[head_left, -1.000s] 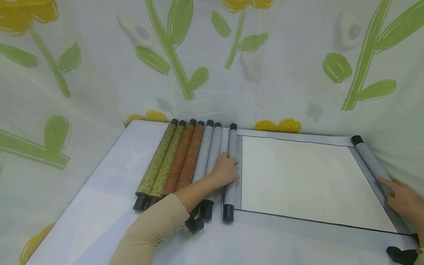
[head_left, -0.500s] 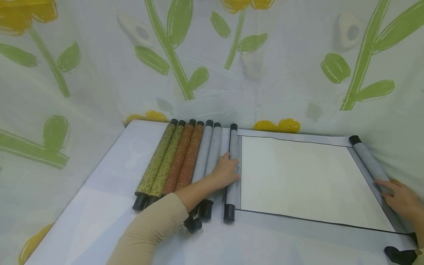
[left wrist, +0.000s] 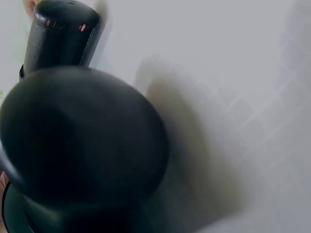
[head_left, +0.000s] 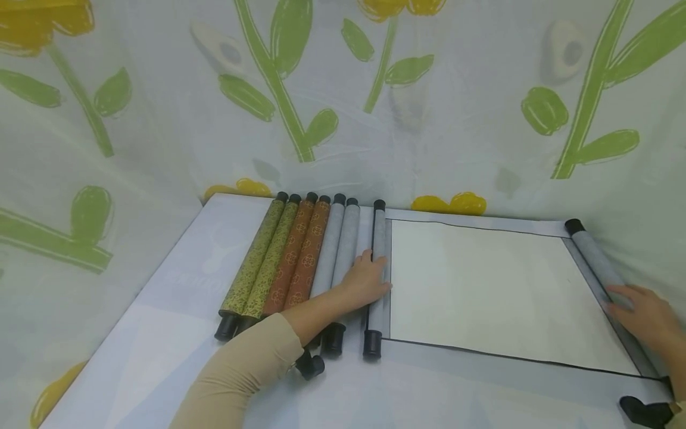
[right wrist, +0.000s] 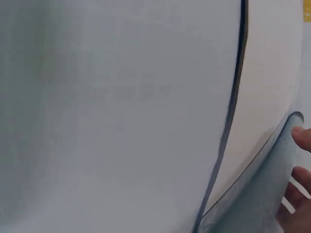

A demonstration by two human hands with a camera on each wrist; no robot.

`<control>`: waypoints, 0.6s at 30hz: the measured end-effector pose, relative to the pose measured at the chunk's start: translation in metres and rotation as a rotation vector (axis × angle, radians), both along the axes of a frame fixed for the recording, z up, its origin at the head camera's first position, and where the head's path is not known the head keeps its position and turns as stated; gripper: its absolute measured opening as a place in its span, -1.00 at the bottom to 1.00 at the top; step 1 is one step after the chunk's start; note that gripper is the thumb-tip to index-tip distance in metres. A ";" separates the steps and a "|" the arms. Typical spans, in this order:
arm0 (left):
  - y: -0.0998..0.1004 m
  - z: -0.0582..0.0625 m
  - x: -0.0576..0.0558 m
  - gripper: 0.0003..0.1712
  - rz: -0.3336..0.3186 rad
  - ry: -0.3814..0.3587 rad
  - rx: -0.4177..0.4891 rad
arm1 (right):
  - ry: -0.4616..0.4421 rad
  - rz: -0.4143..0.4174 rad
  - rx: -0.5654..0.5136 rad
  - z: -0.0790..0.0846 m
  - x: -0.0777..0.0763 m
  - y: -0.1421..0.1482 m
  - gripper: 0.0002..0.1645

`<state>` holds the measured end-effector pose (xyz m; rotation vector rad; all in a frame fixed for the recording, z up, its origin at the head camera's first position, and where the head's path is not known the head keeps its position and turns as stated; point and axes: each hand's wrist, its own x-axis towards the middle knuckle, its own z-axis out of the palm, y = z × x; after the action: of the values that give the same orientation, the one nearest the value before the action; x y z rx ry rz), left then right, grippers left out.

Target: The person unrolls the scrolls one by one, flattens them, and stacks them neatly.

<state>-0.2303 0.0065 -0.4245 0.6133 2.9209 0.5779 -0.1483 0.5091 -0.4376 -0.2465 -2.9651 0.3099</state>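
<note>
A grey-bordered scroll with a blank white sheet (head_left: 493, 292) lies partly unrolled on the table's right side. My left hand (head_left: 366, 280) grips its left roll (head_left: 377, 316), fingers over the top and thumb at the sheet side. On the right, my right hand (head_left: 645, 313) holds the other roll (head_left: 595, 250); in the right wrist view the thumb (right wrist: 302, 138) is on the roll (right wrist: 257, 194) and the fingers are bent at its far side. Black round end caps (left wrist: 63, 29) fill much of the left wrist view, the nearest one blurred.
Left of the open scroll, several rolls lie side by side: two yellow-green (head_left: 254, 262), two reddish-brown with flower outlines (head_left: 308, 256) and two grey (head_left: 328, 238). My left forearm crosses over their near ends. A leaf-patterned curtain (head_left: 455, 131) hangs behind the white table (head_left: 161, 333).
The left roll has shifted slightly right under my left hand, and a dark line now shows along its left side. My right hand has moved slightly left on its roll.
</note>
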 end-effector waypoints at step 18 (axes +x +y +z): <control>-0.013 0.016 0.001 -0.10 -0.007 0.018 0.075 | 0.015 0.170 -0.036 0.022 -0.014 -0.040 -0.21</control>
<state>-0.2290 -0.0069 -0.4085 0.6398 2.9238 0.6882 -0.1622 0.4694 -0.4153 0.0043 -2.9734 0.3844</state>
